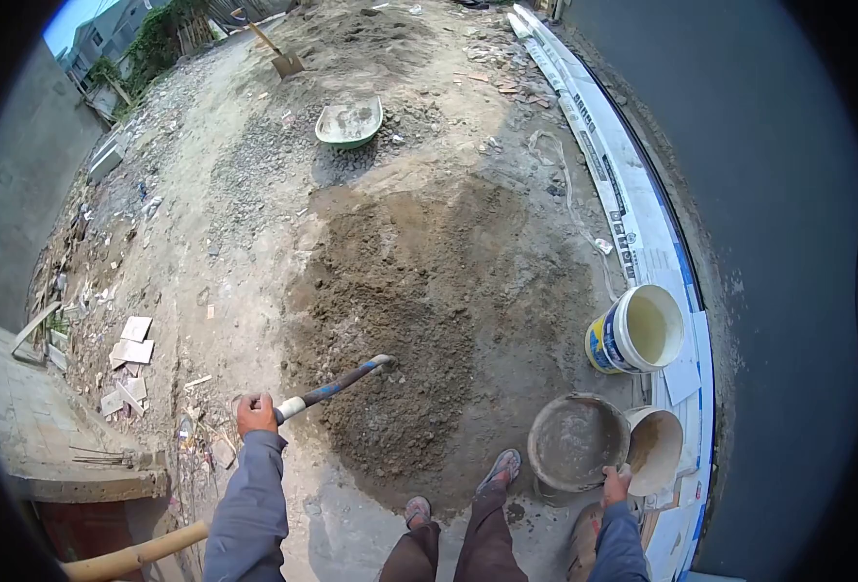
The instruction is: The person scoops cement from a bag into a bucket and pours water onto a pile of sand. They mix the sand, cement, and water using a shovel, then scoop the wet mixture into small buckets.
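A long-handled tool (337, 386) slants over the heap (409, 417), round basin (574, 441) facing upward.

We are recording dusty, uneven ground (244, 291) spanning the frame. At centre we are seeing a broad brown sandy heap (400, 291) lying directly on it. Towards upper centre we are finding grey gravel (254, 160) spreading and a green tray (351, 145) resting. We are also noting broken tiles (133, 351) lying at left, and a bucket (605, 339) standing at right.
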Tool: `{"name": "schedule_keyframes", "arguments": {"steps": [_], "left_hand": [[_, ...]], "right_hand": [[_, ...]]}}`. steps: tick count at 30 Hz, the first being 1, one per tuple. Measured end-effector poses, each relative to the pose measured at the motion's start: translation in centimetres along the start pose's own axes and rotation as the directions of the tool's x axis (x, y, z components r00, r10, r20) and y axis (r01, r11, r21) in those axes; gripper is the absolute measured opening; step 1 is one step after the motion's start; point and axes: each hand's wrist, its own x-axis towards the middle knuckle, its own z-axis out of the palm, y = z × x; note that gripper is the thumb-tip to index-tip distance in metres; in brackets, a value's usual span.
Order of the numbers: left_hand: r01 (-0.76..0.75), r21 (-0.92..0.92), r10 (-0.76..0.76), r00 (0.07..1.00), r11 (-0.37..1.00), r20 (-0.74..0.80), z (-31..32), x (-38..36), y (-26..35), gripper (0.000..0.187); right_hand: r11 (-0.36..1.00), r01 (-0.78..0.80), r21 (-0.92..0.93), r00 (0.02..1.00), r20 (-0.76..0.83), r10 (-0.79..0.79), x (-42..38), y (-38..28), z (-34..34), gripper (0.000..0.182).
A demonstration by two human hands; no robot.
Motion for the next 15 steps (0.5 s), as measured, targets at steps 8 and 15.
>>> {"name": "schedule_keyframes", "arguments": {"steps": [8, 15], "left_hand": [[0.113, 0.007, -0.113, 0.993, 0.994, 0.016, -1.0, 0.3, 1.3, 0.022], [0.199, -0.009, -0.197, 0.977, 0.98, 0.077, -1.4, -0.2, 1.2, 0.022]], "right_hand": [[0.793, 0.255, -0.553, 0.964, 0.205, -0.167, -3.9, -5.5, 27.2, 0.037], [0.486, 0.586, -0.648, 0.81, 0.469, -0.352, -8.6, -11.5, 39.9, 0.032]]}}
